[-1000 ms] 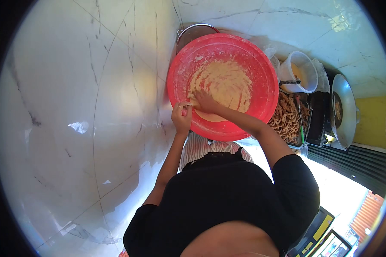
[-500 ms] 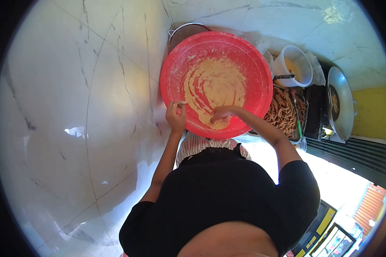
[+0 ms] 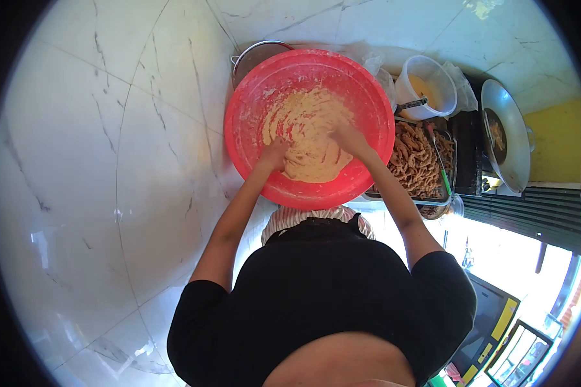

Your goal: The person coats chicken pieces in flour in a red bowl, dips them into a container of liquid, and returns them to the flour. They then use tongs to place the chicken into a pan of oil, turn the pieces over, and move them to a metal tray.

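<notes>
A wide red plastic basin (image 3: 239, 122) holds a pale yellow, flour-like mixture (image 3: 319, 161) with streaks raked through it. Inside the basin, my left hand (image 3: 275, 153) is down at the left side of the mixture, its fingertips partly hidden in it. My right hand (image 3: 348, 137) reaches into the mixture from the right, and its fingers are blurred. Whether either hand has a clump between its fingers cannot be made out.
To the right of the basin, a tray of brown fried strips (image 3: 414, 161) holds a green-handled utensil (image 3: 444, 180). Behind it stands a white tub (image 3: 407, 80) with yellowish contents. A large metal wok (image 3: 519, 142) sits farther right. Tiled wall (image 3: 168, 122) borders the left.
My left hand has gone from the basin's near-left rim down into the mixture. My right hand has moved away from the near edge, farther into the basin. The streaks have changed.
</notes>
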Motion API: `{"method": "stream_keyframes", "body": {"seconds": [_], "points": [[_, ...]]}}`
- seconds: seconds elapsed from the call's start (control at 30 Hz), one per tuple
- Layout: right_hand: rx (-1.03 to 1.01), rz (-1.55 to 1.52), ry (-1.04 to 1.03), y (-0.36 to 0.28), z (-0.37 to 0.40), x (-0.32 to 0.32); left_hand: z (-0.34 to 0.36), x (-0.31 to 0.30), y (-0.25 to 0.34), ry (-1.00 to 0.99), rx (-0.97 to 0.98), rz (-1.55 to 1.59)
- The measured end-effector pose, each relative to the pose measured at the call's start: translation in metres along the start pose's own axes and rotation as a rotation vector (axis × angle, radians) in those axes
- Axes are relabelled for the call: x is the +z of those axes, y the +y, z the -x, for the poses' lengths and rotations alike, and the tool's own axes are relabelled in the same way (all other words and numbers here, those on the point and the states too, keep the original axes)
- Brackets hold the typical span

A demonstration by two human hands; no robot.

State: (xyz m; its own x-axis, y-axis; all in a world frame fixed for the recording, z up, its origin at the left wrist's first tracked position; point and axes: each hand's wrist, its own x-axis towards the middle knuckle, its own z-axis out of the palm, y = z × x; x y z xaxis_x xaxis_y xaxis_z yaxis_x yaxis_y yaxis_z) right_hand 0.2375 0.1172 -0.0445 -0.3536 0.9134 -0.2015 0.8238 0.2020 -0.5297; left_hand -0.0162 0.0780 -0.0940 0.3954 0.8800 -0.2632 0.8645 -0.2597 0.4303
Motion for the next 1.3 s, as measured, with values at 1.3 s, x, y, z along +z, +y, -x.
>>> {"method": "stream_keyframes", "body": {"seconds": [1.3], "points": [[0.030, -0.284, 0.463, 0.011, 0.054, -0.027, -0.026, 0.107, 0.082, -0.065, 0.106, 0.278]]}}
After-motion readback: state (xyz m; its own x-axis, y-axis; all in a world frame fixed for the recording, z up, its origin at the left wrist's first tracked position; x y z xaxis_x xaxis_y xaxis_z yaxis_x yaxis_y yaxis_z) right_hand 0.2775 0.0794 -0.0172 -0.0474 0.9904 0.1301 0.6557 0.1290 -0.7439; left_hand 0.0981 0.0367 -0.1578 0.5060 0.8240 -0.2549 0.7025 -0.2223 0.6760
